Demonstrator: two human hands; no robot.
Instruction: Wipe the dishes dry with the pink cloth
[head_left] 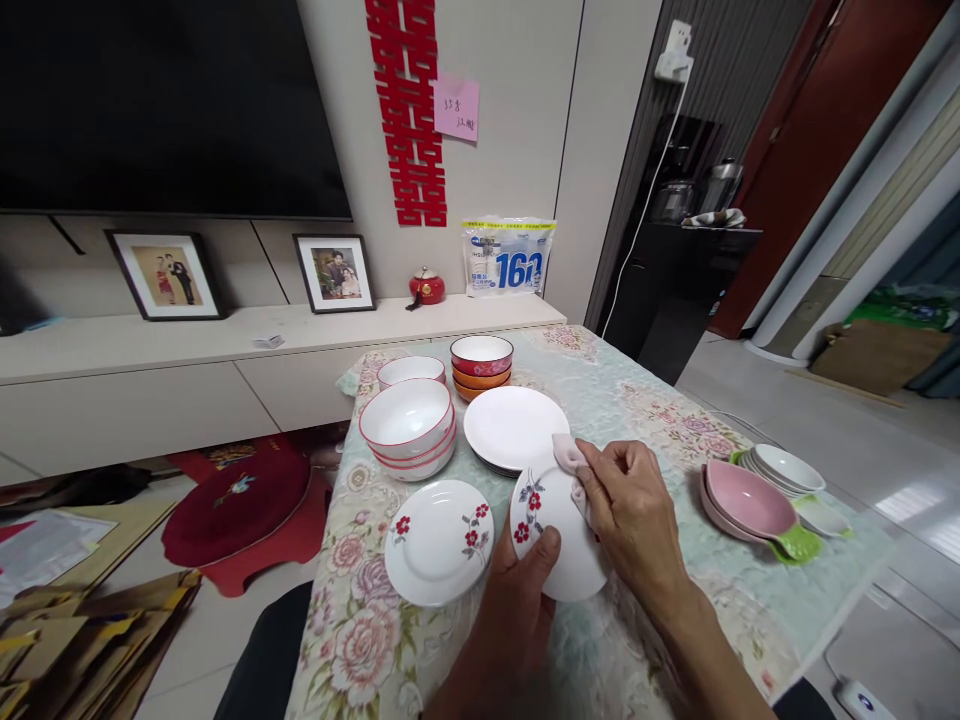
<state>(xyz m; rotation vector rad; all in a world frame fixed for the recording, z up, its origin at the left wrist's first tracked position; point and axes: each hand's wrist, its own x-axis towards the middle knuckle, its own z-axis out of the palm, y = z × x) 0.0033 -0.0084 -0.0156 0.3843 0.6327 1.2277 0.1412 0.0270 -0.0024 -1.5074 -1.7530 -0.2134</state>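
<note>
My left hand [527, 580] is curling around the lower left edge of a round, glossy white plate with red flowers and grey leaves [564, 565], its thumb lying over the face. My right hand [634, 500] is pinching a thin, crumpled, pale pink cloth [568, 452] against the upper rim. I am holding the plate tilted above the worktop [600, 385], which puckered, rose-patterned pale green fabric [367, 640] is covering.

The handheld white plate [574, 548] has a red-and-grey floral pattern.
</note>
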